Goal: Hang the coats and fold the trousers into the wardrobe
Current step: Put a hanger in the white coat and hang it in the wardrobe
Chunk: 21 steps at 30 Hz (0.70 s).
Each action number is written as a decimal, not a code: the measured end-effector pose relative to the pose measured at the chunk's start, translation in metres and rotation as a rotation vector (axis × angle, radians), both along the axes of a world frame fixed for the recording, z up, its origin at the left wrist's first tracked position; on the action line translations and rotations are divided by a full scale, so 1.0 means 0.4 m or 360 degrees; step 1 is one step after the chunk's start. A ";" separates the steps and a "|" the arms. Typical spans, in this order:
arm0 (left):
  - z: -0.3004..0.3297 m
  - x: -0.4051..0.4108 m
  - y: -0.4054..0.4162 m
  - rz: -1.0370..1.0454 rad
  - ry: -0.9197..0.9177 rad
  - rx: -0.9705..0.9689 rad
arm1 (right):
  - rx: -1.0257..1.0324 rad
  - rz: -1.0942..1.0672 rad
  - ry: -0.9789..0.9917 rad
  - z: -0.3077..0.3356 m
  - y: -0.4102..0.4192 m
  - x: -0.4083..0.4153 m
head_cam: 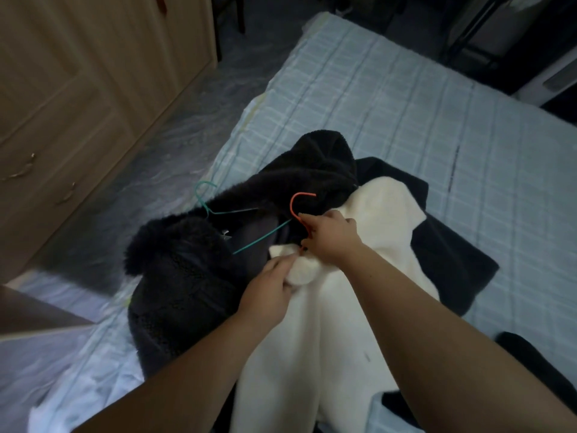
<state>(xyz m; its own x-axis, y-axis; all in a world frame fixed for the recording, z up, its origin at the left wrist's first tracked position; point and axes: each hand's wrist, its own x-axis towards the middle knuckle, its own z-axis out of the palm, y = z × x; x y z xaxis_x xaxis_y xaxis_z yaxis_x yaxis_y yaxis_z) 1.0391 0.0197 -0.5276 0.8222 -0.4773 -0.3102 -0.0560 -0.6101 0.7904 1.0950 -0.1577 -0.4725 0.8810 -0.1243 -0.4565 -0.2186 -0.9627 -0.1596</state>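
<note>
A white fleece coat [315, 335] lies on the bed, spread toward me over dark garments. My left hand [270, 287] pinches the white coat's collar. My right hand [331, 237] grips the neck of an orange wire hanger [295, 203], whose hook sticks up above the collar; the rest of the hanger is hidden in the coat. A black fluffy coat [184, 276] lies to the left with a green wire hanger [207, 201] resting on it. Another dark garment [449, 260] lies under the white coat on the right.
The bed [406, 98] has a pale blue checked sheet. A wooden wardrobe [78, 89] with shut doors and drawers stands at the left across a strip of floor [193, 126]. A dark item [537, 367] lies at the bed's right near edge.
</note>
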 end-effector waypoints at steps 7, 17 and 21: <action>0.042 0.031 0.002 0.0217 0.0078 -0.0169 | 0.0254 -0.0180 -0.0392 0.043 -0.019 0.020; 0.252 0.123 -0.076 0.0184 -0.0186 -0.0068 | 0.0624 -0.0319 -0.0724 0.244 -0.066 0.040; 0.334 0.089 -0.112 0.0204 -0.0320 -0.0093 | 0.0675 -0.0456 -0.0906 0.357 -0.067 0.000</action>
<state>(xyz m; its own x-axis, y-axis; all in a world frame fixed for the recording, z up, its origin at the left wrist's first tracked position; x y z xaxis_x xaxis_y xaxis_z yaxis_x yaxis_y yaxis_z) 1.0747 -0.0249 -0.3939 0.9197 -0.3772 -0.1089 -0.1408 -0.5758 0.8053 1.0948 -0.1845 -0.3298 0.9544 -0.2985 -0.0014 -0.2238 -0.7122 -0.6654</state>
